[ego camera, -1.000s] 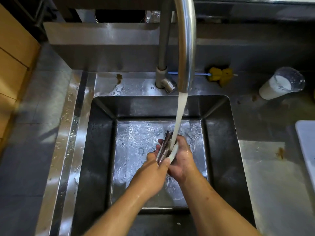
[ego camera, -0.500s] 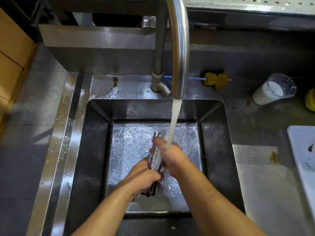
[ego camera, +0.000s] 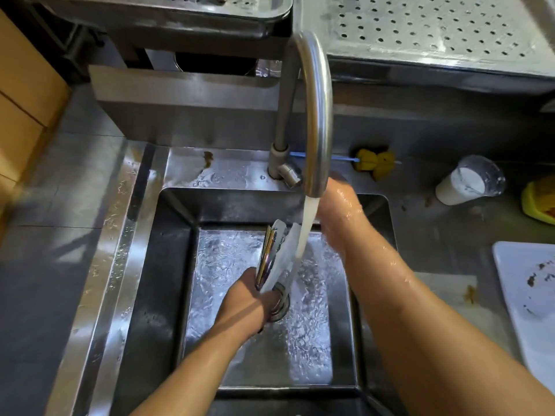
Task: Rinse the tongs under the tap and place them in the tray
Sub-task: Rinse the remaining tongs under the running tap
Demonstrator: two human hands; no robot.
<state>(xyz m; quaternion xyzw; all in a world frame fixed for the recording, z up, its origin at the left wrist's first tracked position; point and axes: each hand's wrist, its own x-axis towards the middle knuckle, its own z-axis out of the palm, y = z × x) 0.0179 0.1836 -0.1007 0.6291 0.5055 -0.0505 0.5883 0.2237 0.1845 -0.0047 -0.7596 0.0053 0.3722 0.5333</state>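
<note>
The tongs [ego camera: 271,256] stand nearly upright over the middle of the sink [ego camera: 168,295], their pale tips up and leaning toward 1 o'clock, right beside the falling water [ego camera: 306,226], which runs down along the tips' right edge. Your left hand [ego camera: 249,304] holds them from below: the fingers are wrapped tight round the lower, metal part of the tongs, so the two arms are pressed together. Just past your knuckles, toward 3 o'clock, the round drain [ego camera: 280,304] shows on the wet sink floor.

Your right hand [ego camera: 336,205] is off the tongs, up at 1 o'clock from them, behind the stream and close under the spout of the tap [ego camera: 315,115]. Its fingers are hidden by the spout and the water, so you cannot tell whether they are spread or curled; the forearm is wet.

Farther out at 2 o'clock, a yellow brush [ego camera: 374,160] lies on the steel ledge behind the sink. At 3 o'clock a plastic cup [ego camera: 468,184] lies on its side on the counter [ego camera: 435,235], and a white tray [ego camera: 525,310] with dark crumbs sits at the right edge. A perforated steel shelf [ego camera: 435,28] spans 1 o'clock at the top.
</note>
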